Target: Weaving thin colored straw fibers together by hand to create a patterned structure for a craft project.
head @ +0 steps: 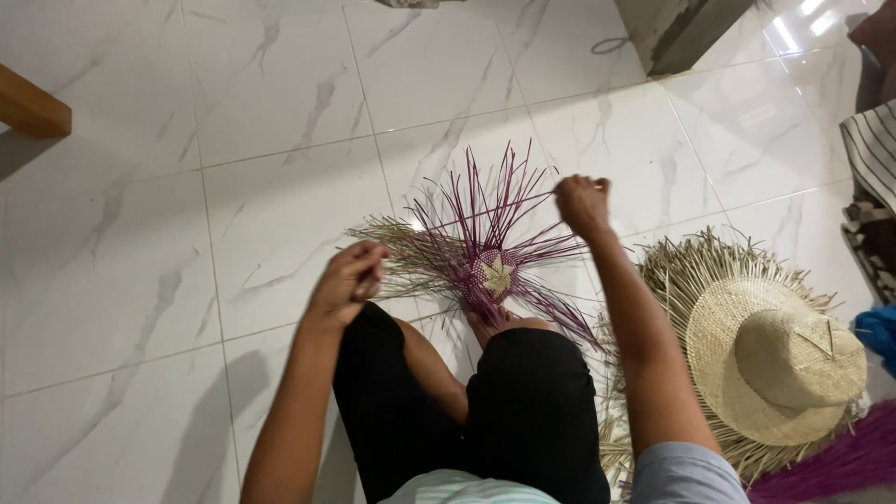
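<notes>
Head view: left hand [350, 280] and right hand [581, 203] pinch strands of the weave [493, 273]; hat [775, 359] lies right of the fingers.

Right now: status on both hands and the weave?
Left hand pinched on pale strands. Right hand raised, gripping a purple strand. Woven start on floor at the foot, strands fanned out. Straw hat alongside, clear of hands.

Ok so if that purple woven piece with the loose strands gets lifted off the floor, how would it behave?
The purple woven piece probably weighs very little: just thin strands around a small woven centre. Its loose strands fan out nearly straight, so likely springy, not limp. The right hand pinching one suggests they bend easily.
</notes>
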